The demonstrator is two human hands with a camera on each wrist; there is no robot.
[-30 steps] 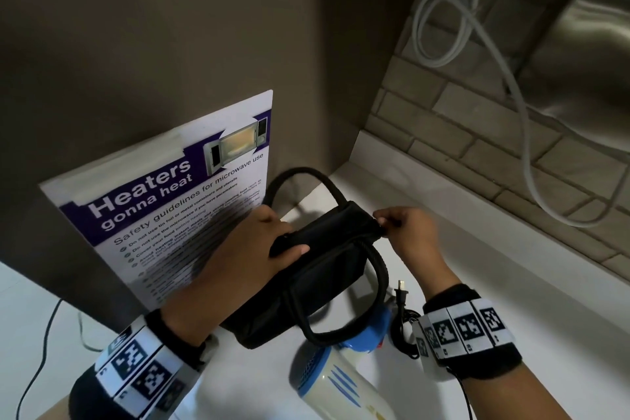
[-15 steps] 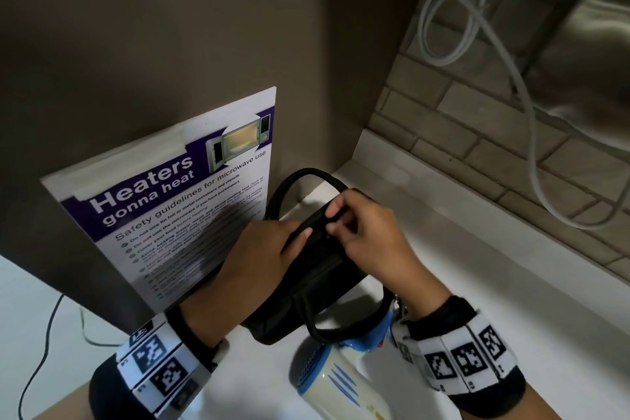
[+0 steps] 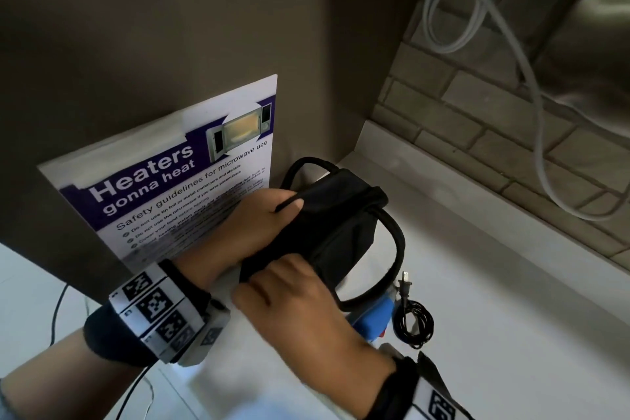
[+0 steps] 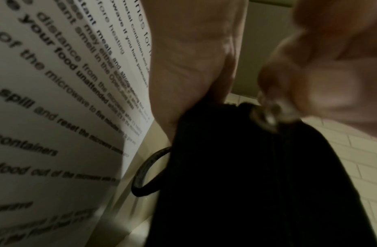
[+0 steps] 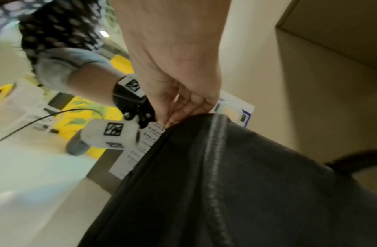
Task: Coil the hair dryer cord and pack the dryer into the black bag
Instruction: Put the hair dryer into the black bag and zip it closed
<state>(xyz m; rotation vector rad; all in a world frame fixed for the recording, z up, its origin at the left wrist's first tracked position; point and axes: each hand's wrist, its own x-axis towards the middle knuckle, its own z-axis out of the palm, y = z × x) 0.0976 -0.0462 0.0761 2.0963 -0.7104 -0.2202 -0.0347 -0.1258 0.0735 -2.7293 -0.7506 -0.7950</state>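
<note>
The black bag (image 3: 341, 215) lies on the white counter (image 3: 494, 300) with its rope handles (image 3: 397, 249) hanging loose. My left hand (image 3: 259, 218) grips the bag's top edge, thumb laid over it. At the bag's near end my right hand (image 3: 293, 286) pinches the metal zipper pull (image 4: 268, 117), which shows in the left wrist view. The zipper line (image 5: 215, 150) runs down the bag's top. The blue and white hair dryer (image 3: 373, 319) lies on the counter outside the bag, mostly hidden by my right hand. Its black cord (image 3: 414, 322) sits coiled beside it, plug (image 3: 405, 283) pointing up.
A microwave safety poster (image 3: 170, 187) leans on the brown wall just left of the bag. A brick wall with a looped white cable (image 3: 538, 112) rises behind the counter at right. A thin black wire (image 3: 58, 310) trails off my left wrist.
My right hand has slid along the bag's top from the far end to the near end, holding the zipper pull. The left hand kept its grip on the bag.
</note>
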